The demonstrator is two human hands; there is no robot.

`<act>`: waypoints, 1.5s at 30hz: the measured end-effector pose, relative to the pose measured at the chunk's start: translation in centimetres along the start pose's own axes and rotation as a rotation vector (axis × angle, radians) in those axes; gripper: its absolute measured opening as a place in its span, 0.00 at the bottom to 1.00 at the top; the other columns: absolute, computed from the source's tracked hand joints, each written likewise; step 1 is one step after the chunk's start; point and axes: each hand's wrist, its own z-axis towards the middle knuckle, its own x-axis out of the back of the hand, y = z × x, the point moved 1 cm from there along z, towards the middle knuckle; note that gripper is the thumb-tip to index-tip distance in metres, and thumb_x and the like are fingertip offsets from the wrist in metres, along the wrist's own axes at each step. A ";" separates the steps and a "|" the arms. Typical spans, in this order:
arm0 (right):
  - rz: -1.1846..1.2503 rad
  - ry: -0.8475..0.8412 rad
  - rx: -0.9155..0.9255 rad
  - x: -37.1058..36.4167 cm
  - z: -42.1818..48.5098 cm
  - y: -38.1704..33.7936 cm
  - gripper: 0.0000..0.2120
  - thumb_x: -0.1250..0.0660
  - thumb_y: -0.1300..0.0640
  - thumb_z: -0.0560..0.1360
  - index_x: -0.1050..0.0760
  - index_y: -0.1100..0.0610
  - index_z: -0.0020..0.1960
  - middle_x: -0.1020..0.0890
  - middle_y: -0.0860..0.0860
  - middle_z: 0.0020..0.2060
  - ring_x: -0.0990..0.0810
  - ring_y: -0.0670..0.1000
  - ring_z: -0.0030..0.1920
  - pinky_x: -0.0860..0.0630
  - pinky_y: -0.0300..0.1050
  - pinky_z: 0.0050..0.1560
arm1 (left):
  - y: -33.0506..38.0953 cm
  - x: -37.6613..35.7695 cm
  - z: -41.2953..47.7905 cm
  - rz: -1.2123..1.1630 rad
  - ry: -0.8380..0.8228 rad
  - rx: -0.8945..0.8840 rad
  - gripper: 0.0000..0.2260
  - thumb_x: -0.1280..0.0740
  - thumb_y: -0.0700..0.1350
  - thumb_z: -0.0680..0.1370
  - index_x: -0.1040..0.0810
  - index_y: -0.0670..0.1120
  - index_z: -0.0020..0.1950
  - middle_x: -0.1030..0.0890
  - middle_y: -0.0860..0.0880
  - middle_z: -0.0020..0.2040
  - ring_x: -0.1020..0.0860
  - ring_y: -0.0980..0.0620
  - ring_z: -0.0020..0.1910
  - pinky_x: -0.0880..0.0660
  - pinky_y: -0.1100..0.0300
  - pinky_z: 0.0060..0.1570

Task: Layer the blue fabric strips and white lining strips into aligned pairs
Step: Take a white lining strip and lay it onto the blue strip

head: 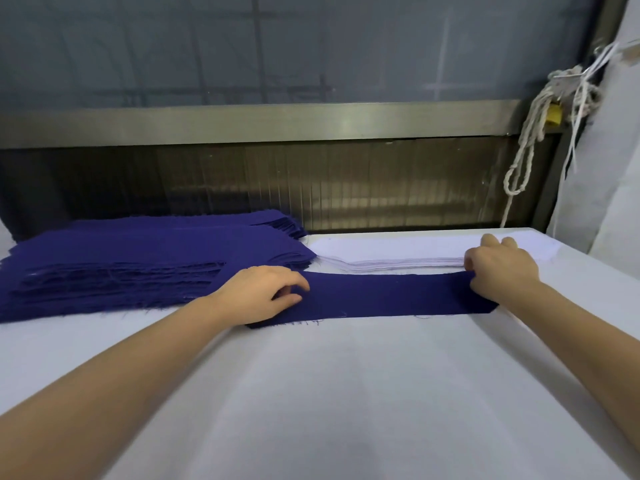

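Observation:
One blue fabric strip (381, 296) lies flat across the middle of the white table (346, 393). My left hand (263, 292) rests on its left end with fingers curled and thumb near the fingertips. My right hand (498, 266) grips the strip's right end, fingers curled over the far edge. Behind the strip lies a stack of white lining strips (398, 254). A big pile of blue strips (138, 261) sits to the left.
A metal rail (277, 123) and a dark ribbed panel run along the far side of the table. A knotted white rope (530, 143) hangs at the back right beside white cloth (609, 150).

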 end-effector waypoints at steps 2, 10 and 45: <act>0.100 0.043 0.077 -0.2 -0.2 -1.0 0.14 0.41 0.59 0.76 0.26 0.51 0.60 0.29 0.52 0.55 0.30 0.56 0.57 0.31 0.46 0.47 | -0.2 -0.1 0.1 0.112 0.030 0.042 0.12 0.39 0.54 0.79 0.28 0.59 0.62 0.29 0.60 0.43 0.31 0.60 0.41 0.32 0.63 0.39; 0.330 -0.109 0.221 -1.0 -1.0 -2.3 0.23 0.44 0.40 0.78 0.37 0.50 0.69 0.22 0.54 0.57 0.25 0.57 0.58 0.29 0.48 0.49 | 0.1 -1.1 -0.4 0.105 -0.030 0.011 0.17 0.44 0.59 0.79 0.33 0.60 0.68 0.33 0.61 0.46 0.32 0.61 0.44 0.34 0.63 0.38; 0.354 0.158 0.451 1.5 2.5 -12.1 0.11 0.43 0.60 0.79 0.22 0.58 0.52 0.28 0.52 0.50 0.29 0.54 0.55 0.33 0.44 0.41 | 2.3 -2.2 3.6 0.101 -0.094 -0.002 0.16 0.46 0.57 0.81 0.31 0.57 0.66 0.28 0.56 0.57 0.29 0.55 0.55 0.34 0.60 0.41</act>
